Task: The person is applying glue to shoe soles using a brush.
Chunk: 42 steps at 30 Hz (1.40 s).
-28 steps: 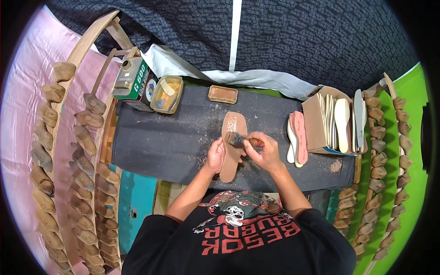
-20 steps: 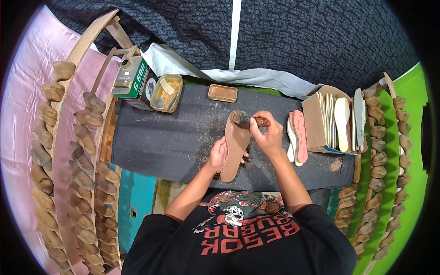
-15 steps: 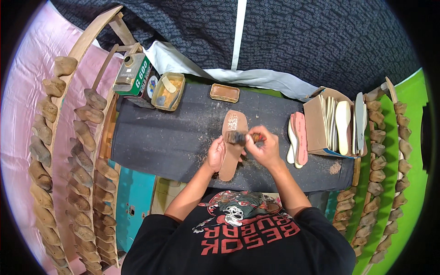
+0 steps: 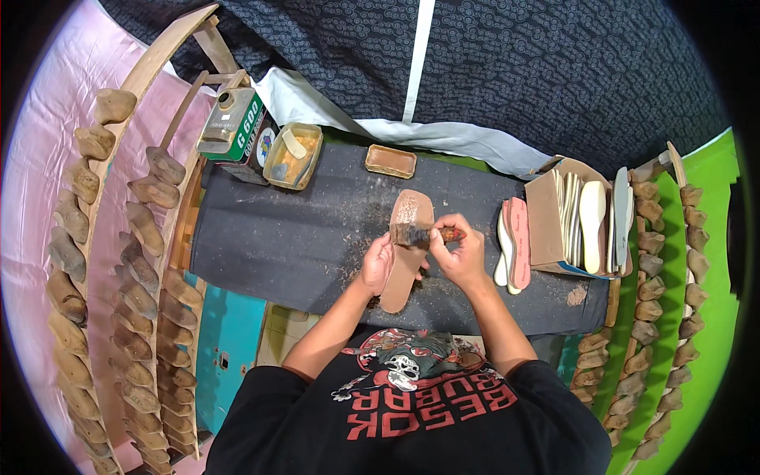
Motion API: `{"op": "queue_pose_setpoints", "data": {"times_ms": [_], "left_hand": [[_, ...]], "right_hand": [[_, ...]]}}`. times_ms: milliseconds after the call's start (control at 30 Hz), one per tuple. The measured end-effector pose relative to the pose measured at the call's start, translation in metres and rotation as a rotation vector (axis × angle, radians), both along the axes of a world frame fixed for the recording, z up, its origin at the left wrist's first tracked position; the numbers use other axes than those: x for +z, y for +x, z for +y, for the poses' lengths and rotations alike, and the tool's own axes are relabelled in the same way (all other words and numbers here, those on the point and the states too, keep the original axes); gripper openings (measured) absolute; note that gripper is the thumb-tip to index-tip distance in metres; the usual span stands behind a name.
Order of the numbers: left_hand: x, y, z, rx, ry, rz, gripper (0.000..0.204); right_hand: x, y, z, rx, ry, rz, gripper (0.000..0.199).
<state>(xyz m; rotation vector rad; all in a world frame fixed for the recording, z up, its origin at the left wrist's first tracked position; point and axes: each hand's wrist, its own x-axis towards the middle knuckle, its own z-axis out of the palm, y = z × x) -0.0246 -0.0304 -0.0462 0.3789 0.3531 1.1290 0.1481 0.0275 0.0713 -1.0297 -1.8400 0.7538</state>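
Observation:
A brown shoe sole (image 4: 405, 277) is held lengthwise above the dark cloth, its broad end pointing away from me. My left hand (image 4: 378, 265) grips its left edge, with fingertips showing past the right edge. In my right hand (image 4: 461, 255) is a brush (image 4: 450, 234) with a reddish patterned handle, its dark bristles resting across the sole's upper middle. Pale speckles cover the broad end of the sole. Part of the brush handle is hidden by my fingers.
On the dark cloth (image 4: 261, 237) lie scattered crumbs. Farther back stand a metal can (image 4: 231, 127), a tub (image 4: 294, 158) with a spatula, and a shallow brown tray (image 4: 390, 161). Insoles (image 4: 518, 245) lie beside a carton (image 4: 546, 229) of more soles. Racks of wooden shoe lasts (image 4: 70, 293) flank both sides.
The brush has shifted slightly right and down along the sole, and my right hand has turned a little with it. My left hand still holds the sole, which moved slightly right.

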Motion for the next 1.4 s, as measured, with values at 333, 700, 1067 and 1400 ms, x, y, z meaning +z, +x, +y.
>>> {"op": "queue_pose_setpoints", "data": {"times_ms": [333, 700, 1067, 1400], "left_hand": [[0.01, 0.005, 0.003, -0.008, 0.004, 0.041, 0.064], [-0.002, 0.002, 0.004, -0.061, 0.027, 0.052, 0.065], [0.004, -0.003, 0.008, -0.109, 0.04, 0.031, 0.065], [0.014, -0.004, 0.011, -0.014, -0.018, 0.036, 0.065]], "right_hand": [[0.001, -0.007, 0.022, -0.13, -0.031, 0.125, 0.009], [-0.01, -0.004, 0.04, -0.135, -0.047, 0.164, 0.009], [-0.004, -0.004, 0.046, -0.121, -0.096, 0.2, 0.007], [-0.001, -0.012, 0.017, -0.113, -0.098, 0.179, 0.008]]}}
